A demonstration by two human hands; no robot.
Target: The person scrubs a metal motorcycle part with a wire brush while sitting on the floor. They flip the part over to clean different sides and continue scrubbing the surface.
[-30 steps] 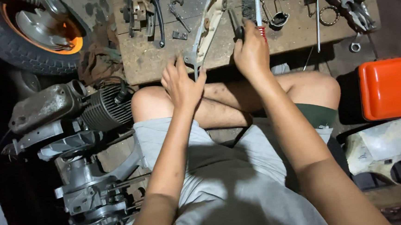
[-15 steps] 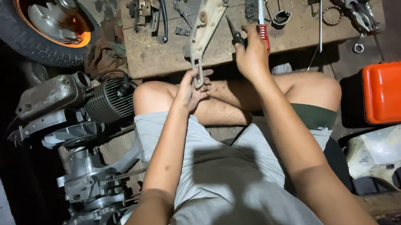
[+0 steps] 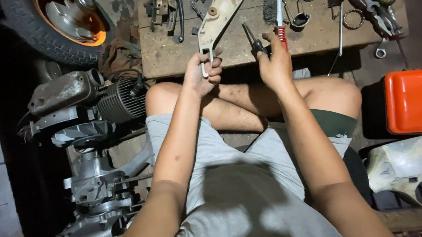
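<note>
At near edge of wooden board [image 3: 265, 51]: cream metal bracket [image 3: 219, 15] now gripped at slotted lower end by left hand [image 3: 201, 75], fingers closed; a second ago hand was open, bracket untouched. Right hand [image 3: 273, 63] closed around black-handled tool [image 3: 255, 41]. Bracket far end resting on board. Engine [image 3: 90, 140] crowding left; orange case [image 3: 415, 101] right; open room over lap only.
</note>
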